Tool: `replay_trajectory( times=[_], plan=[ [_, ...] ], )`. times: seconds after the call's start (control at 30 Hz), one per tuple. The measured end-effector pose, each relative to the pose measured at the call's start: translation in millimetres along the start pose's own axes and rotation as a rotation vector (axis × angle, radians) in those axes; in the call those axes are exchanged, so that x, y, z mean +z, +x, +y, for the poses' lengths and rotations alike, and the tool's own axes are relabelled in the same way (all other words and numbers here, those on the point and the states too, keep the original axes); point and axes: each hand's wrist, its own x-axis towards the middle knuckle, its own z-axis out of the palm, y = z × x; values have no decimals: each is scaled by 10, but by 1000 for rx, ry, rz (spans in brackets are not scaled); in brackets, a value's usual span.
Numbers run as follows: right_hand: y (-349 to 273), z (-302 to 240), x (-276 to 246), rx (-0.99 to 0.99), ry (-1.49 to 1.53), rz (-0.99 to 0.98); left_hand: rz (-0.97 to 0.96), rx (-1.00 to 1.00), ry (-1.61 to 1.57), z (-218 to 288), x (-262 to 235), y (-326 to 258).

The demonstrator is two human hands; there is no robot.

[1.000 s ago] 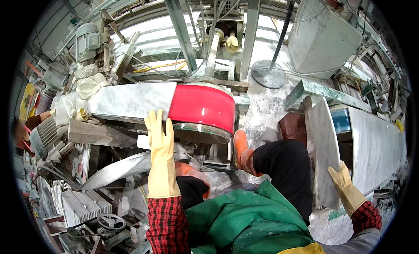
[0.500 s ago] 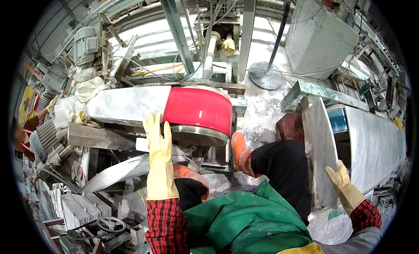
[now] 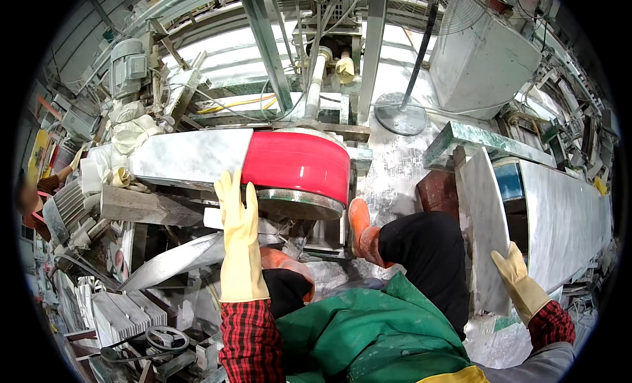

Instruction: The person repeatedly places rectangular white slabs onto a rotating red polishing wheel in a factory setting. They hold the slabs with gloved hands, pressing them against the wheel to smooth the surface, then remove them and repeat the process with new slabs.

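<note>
My left hand point(image 3: 238, 235), in a cream rubber glove, has its fingers stretched out. Its fingertips meet the near edge of a white-grey marble slab point(image 3: 191, 154). That slab lies flat, its right end beside the red band point(image 3: 299, 162) that curves round a drum point(image 3: 303, 205). At the right, my gloved right hand point(image 3: 517, 278) grips the near edge of a tilted marble slab point(image 3: 484, 218); part of its fingers is hidden. Just right of this slab are a blue curved surface point(image 3: 508, 179) and another large pale slab point(image 3: 566, 215).
At the far left a co-worker's gloved hand point(image 3: 77, 158) reaches toward the bench. Stone pieces point(image 3: 128, 315) and a handwheel point(image 3: 168, 339) sit at the lower left. A round-based stand point(image 3: 401, 113) rises from the floor. A green-white stone beam point(image 3: 490, 145) lies near the right slabs.
The marble slab by the red band has slid slightly left, and my left hand has shifted a little with it. My right hand stays in place.
</note>
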Motion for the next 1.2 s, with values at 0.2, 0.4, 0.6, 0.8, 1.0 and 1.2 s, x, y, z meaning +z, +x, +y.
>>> replay_trajectory(
  times=[0.2,0.4,0.6,0.8,1.0,1.2],
  plan=[
    [41,138,30,-2,18,17,-112,118,89,-288,-28,2],
    [-15,-51,-15,8,-38,9,-80,-22,-103,-22,-64,49],
    [-16,-48,-7,33,-48,27,-75,36,-109,-137,-19,57],
    [-37,-180,-31,20,-44,-6,-63,95,6,-273,4,36],
    [20,176,23,-27,-18,24,-78,35,-36,-122,8,58],
    [-137,-400,-83,93,-213,59,53,-43,110,61,29,53]
  ],
)
